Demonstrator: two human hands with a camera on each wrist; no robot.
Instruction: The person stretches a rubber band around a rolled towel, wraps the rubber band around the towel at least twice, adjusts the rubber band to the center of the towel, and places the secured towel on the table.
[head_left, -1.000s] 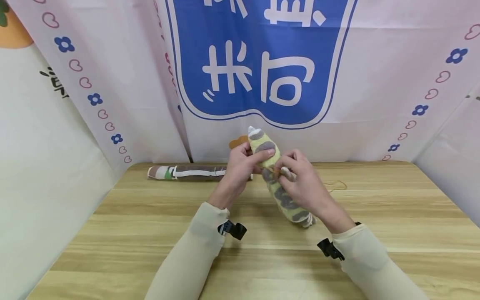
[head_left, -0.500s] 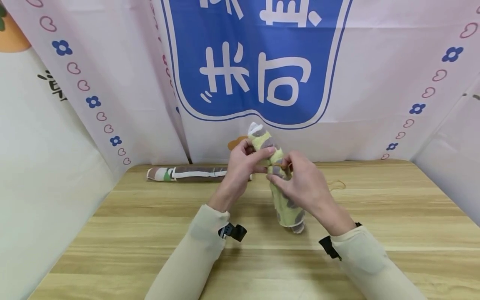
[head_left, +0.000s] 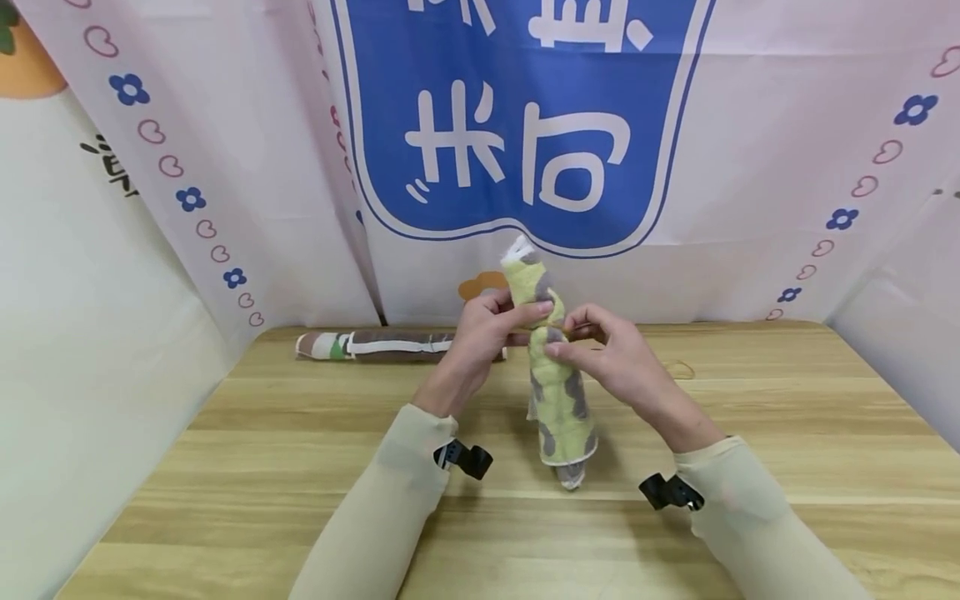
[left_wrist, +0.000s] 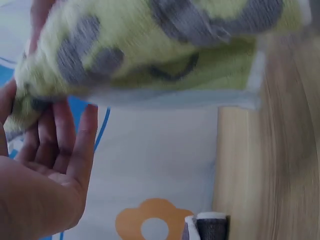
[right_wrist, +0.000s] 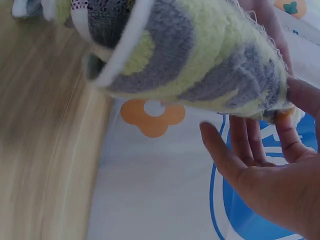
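Yellow-grey towel roll, held over the tabletop near its far edge's middle, lower end swung leftward from a second ago. Left hand: thumb and fingers clamped on its upper part; right hand: pinching its waist at the orange band. Behind: blue panel, white characters.

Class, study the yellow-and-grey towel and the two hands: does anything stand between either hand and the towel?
Nothing visible does. The left hand grips the towel, and the right hand touches it directly. The brown roll lies off to the left, out of the way.
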